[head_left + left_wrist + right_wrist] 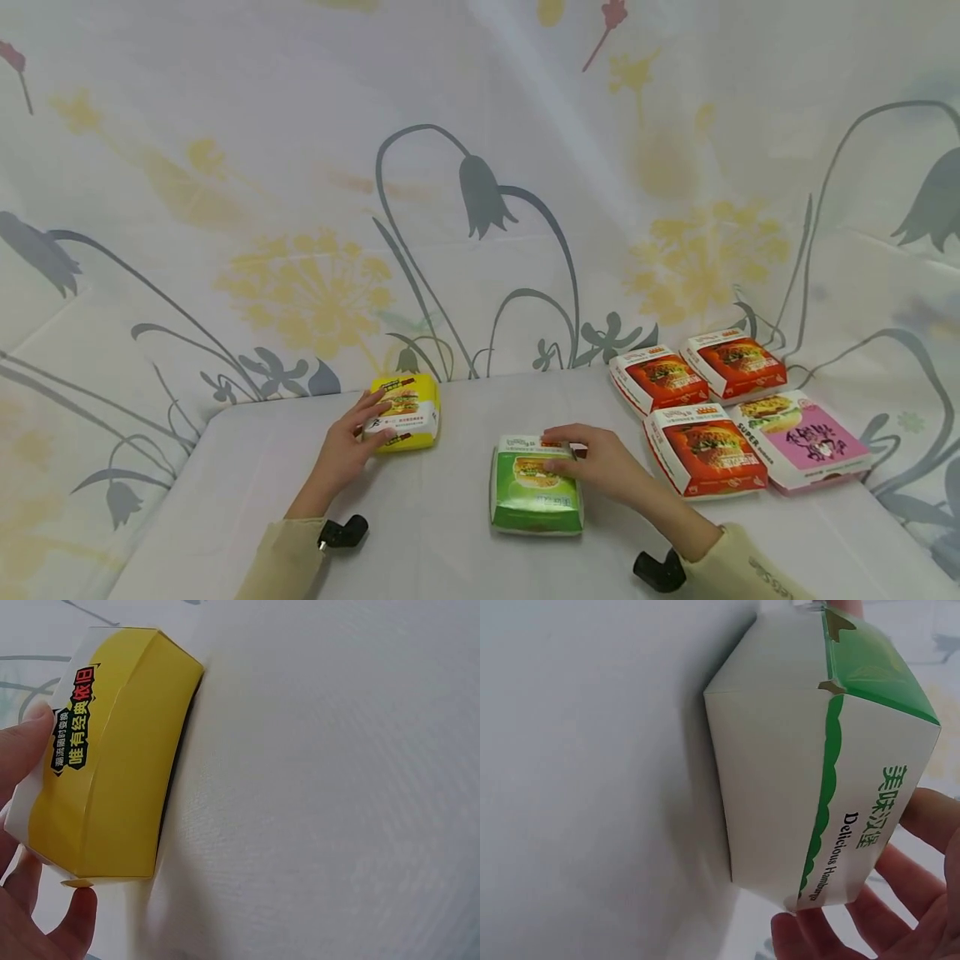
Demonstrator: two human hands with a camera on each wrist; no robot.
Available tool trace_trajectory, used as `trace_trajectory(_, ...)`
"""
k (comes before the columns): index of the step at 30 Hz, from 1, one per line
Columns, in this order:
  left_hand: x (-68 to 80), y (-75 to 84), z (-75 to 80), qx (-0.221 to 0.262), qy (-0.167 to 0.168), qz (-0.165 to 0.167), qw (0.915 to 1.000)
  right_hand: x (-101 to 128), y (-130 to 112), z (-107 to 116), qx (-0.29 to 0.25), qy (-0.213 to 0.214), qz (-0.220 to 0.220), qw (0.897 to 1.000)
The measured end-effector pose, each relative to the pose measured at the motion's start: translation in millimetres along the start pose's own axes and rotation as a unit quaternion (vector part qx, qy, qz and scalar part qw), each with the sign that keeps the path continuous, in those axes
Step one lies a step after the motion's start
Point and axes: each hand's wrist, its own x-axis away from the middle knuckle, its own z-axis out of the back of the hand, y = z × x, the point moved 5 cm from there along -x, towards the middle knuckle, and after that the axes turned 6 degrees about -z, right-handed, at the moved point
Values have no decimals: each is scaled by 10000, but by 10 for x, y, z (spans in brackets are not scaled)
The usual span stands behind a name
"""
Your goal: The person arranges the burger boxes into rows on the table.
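A yellow burger box [407, 412] with a white band lies near the back of the table, left of centre. My left hand [348, 448] grips its left side, the thumb [34, 724] over the top and the other fingers at the edge in the left wrist view. Closer to me, at the centre, is a green and white burger box [536, 492] with a burger picture on its lid. From the right, my right hand [600, 458] holds this box by its back corner, thumb over the lid. In the right wrist view, the fingers [885, 922] curl around its far edge.
To the right lie several more boxes: three red burger boxes, at the back left [660, 379], back right [737, 365] and front [705, 450], and a pink one [806, 437]. A floral curtain [480, 275] rises behind the white table [450, 542].
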Motion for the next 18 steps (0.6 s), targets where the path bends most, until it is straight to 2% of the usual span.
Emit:
trace_trajectory(6, -8, 4, 13, -2, -40, -50, 10000, -45, -146, -194, -254, -196, 217, 9992)
trace_trajectory(11, -7, 19, 29, -201, -129, -110, 9997, -99, -252, -334, -319, -461, 430, 9975)
trace_trajectory(18, -15, 52, 42, -456, -271, -259, 9983, -204, -349, -546, -605, -792, 397, 9942)
